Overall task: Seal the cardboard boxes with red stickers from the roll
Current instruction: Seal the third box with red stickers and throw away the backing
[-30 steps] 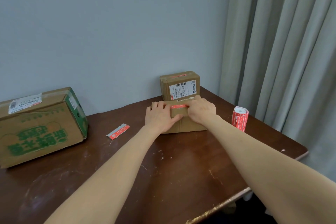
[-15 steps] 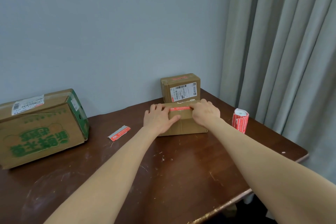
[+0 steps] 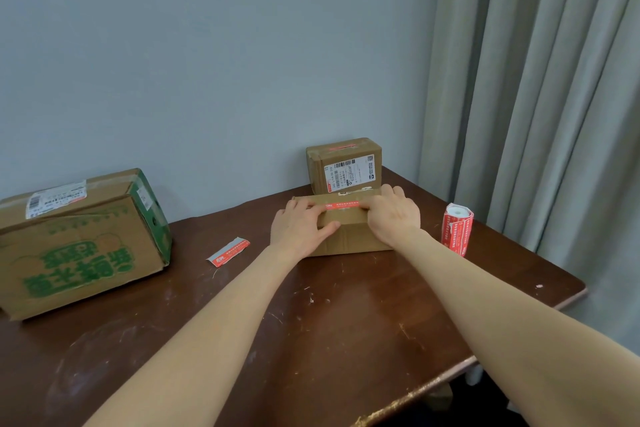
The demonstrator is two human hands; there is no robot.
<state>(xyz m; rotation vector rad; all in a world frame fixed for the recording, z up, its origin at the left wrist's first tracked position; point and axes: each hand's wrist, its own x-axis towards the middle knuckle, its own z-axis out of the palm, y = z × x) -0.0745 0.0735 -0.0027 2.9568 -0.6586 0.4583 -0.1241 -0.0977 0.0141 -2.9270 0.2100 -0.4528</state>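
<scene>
A small cardboard box (image 3: pixel 349 236) stands at the middle of the brown table (image 3: pixel 311 322). A red sticker (image 3: pixel 343 205) runs along its top. My left hand (image 3: pixel 299 227) lies flat on the box's left part, fingers on the top and thumb on the front face. My right hand (image 3: pixel 393 215) presses the sticker's right end with straight fingers. The roll of red stickers (image 3: pixel 457 228) stands upright to the right of the box.
A second small box (image 3: pixel 344 165) with a white shipping label and a red sticker on top stands behind, against the wall. A large box with green print (image 3: pixel 79 239) lies at the left. A loose red sticker scrap (image 3: pixel 228 251) lies between. Curtains hang at right.
My right hand has slid to the right along the sticker, uncovering more of it. My left hand has stayed on the box's left part.
</scene>
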